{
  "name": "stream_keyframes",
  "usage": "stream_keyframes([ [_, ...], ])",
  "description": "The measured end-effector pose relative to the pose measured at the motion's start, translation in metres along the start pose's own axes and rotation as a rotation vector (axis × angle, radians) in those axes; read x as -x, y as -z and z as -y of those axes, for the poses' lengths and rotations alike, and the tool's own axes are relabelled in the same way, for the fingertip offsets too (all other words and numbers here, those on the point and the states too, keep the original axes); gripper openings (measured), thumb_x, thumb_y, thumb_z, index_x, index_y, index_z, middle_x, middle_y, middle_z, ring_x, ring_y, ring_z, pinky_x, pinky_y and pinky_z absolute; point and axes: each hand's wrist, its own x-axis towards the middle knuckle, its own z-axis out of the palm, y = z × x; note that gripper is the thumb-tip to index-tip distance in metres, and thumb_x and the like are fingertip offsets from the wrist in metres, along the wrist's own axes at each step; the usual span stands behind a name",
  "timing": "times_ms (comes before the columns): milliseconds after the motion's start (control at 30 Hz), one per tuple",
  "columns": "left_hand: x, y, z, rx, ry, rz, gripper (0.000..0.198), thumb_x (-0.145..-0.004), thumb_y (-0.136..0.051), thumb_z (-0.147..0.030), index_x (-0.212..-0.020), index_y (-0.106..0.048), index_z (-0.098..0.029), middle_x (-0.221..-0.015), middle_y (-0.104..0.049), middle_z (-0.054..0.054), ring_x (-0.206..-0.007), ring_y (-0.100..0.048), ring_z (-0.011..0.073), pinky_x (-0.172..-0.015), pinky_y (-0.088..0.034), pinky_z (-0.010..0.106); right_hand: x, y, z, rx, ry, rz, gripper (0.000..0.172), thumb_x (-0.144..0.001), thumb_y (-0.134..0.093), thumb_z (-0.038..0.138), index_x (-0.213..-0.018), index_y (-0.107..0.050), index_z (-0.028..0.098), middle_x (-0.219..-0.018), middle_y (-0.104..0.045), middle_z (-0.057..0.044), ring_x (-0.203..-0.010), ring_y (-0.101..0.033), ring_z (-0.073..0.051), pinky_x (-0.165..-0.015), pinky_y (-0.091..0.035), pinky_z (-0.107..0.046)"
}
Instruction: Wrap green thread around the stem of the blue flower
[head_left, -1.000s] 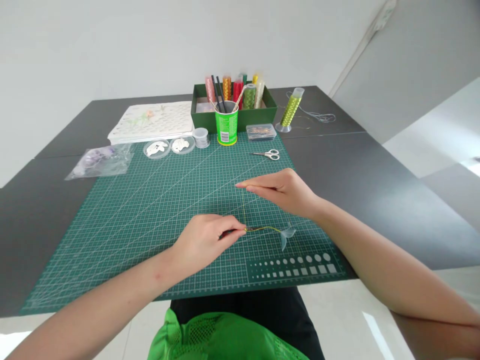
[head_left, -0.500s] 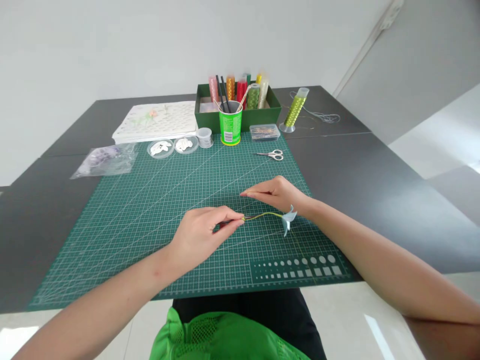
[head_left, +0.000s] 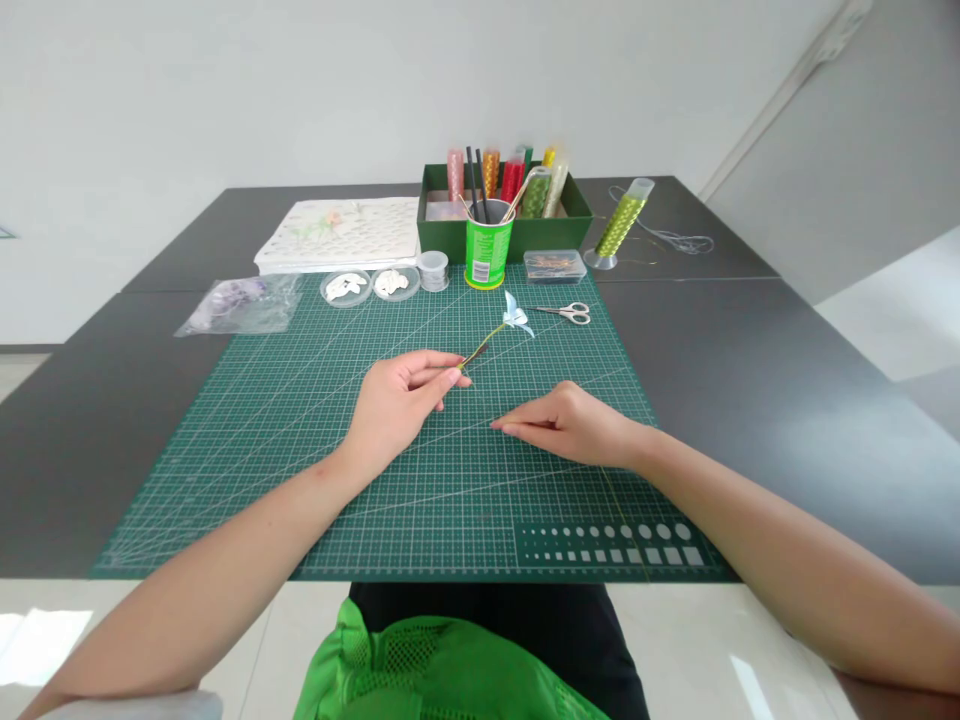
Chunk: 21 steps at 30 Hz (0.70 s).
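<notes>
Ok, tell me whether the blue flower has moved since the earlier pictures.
Yes: the blue flower has moved forward and left, nearer the scissors on the cutting mat.

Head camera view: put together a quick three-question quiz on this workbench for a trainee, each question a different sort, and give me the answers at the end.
1. Which hand holds the pale blue flower by its stem?

2. True or false: the scissors are standing in the green cup.

3. Where is the bright yellow-green spool?
A) inside the clear bag
B) to the right of the green box
C) on top of the white sheets

Key:
1. The left hand.
2. False; the scissors lie on the cutting mat.
3. B.
</notes>
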Motion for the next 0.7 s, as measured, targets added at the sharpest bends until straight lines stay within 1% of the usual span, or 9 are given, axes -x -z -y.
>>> stream_keyframes([
  [67,-0.001,0.001,0.002,0.019,0.016,0.006,0.025,-0.088,-0.073,-0.036,-0.102,-0.079,-0.016,-0.089,-0.083,0.008,-0.06,-0.066,0.0137,-0.059,-0.056,0.025,0.001,0.001,0.005,-0.022,0.026,0.006,0.025,-0.102,-0.059,0.025,-0.107,-0.081,0.015,-0.094,-0.083,-0.006,-0.055,-0.064,-0.009,-0.052,-0.043,-0.022],
  [100,-0.002,0.001,0.003,0.027,0.024,0.01,0.024,-0.088,-0.073,-0.036,-0.101,-0.079,-0.016,-0.089,-0.083,0.008,-0.059,-0.065,0.0128,-0.059,-0.055,0.025,0.001,0.002,0.007,-0.03,0.04,0.006,0.026,-0.103,-0.058,0.025,-0.105,-0.082,0.014,-0.09,-0.082,-0.006,-0.056,-0.064,-0.009,-0.053,-0.043,-0.021],
  [233,-0.004,0.002,0.009,0.042,0.048,0.027,0.024,-0.087,-0.073,-0.036,-0.099,-0.079,-0.015,-0.088,-0.082,0.008,-0.055,-0.06,0.0105,-0.056,-0.051,0.023,0.003,0.007,0.015,-0.068,0.079,0.0,0.027,-0.102,-0.061,0.026,-0.094,-0.082,0.012,-0.066,-0.074,-0.002,-0.048,-0.053,-0.006,-0.049,-0.036,-0.021],
  [300,-0.006,0.002,0.011,0.04,0.058,0.044,0.025,-0.087,-0.073,-0.037,-0.099,-0.078,-0.015,-0.089,-0.082,0.009,-0.054,-0.058,0.0101,-0.054,-0.049,0.023,0.004,0.01,0.019,-0.116,0.074,0.0,0.026,-0.101,-0.062,0.027,-0.093,-0.082,0.012,-0.065,-0.072,-0.001,-0.047,-0.05,-0.005,-0.047,-0.034,-0.02],
  [433,-0.007,0.002,0.011,0.009,0.08,0.111,0.024,-0.087,-0.072,-0.037,-0.098,-0.079,-0.016,-0.086,-0.082,0.008,-0.053,-0.058,0.0103,-0.053,-0.049,0.023,0.007,0.017,0.027,-0.279,0.016,0.007,0.025,-0.1,-0.064,0.03,-0.097,-0.082,0.013,-0.069,-0.075,-0.003,-0.046,-0.047,-0.006,-0.043,-0.031,-0.021],
  [500,-0.007,0.001,0.01,-0.015,0.106,0.163,0.022,-0.087,-0.071,-0.036,-0.095,-0.079,-0.017,-0.085,-0.082,0.007,-0.052,-0.059,0.0106,-0.053,-0.049,0.023,0.008,0.02,0.03,-0.35,-0.005,-0.009,0.025,-0.099,-0.065,0.031,-0.098,-0.083,0.013,-0.066,-0.074,-0.003,-0.045,-0.046,-0.006,-0.041,-0.03,-0.022],
  [567,-0.005,-0.001,0.009,-0.029,0.147,0.245,0.019,-0.085,-0.072,-0.035,-0.09,-0.078,-0.017,-0.083,-0.082,0.007,-0.052,-0.059,0.0107,-0.052,-0.049,0.023,0.009,0.022,0.033,-0.381,-0.011,-0.042,0.026,-0.098,-0.067,0.033,-0.1,-0.084,0.014,-0.063,-0.072,-0.002,-0.045,-0.048,-0.007,-0.041,-0.03,-0.022],
  [633,-0.003,-0.005,0.01,-0.035,0.179,0.347,0.017,-0.083,-0.072,-0.033,-0.086,-0.079,-0.018,-0.081,-0.082,0.006,-0.052,-0.059,0.0109,-0.05,-0.048,0.022,0.01,0.024,0.035,-0.381,-0.008,-0.084,0.027,-0.098,-0.067,0.037,-0.103,-0.084,0.016,-0.065,-0.073,-0.002,-0.047,-0.05,-0.008,-0.041,-0.031,-0.022],
  [700,0.0,-0.008,0.009,-0.039,0.187,0.438,0.015,-0.083,-0.071,-0.032,-0.084,-0.08,-0.02,-0.078,-0.081,0.004,-0.051,-0.058,0.0108,-0.048,-0.045,0.021,0.01,0.025,0.037,-0.349,0.001,-0.128,0.03,-0.099,-0.064,0.04,-0.108,-0.084,0.019,-0.068,-0.074,-0.002,-0.046,-0.049,-0.008,-0.04,-0.031,-0.023],
])
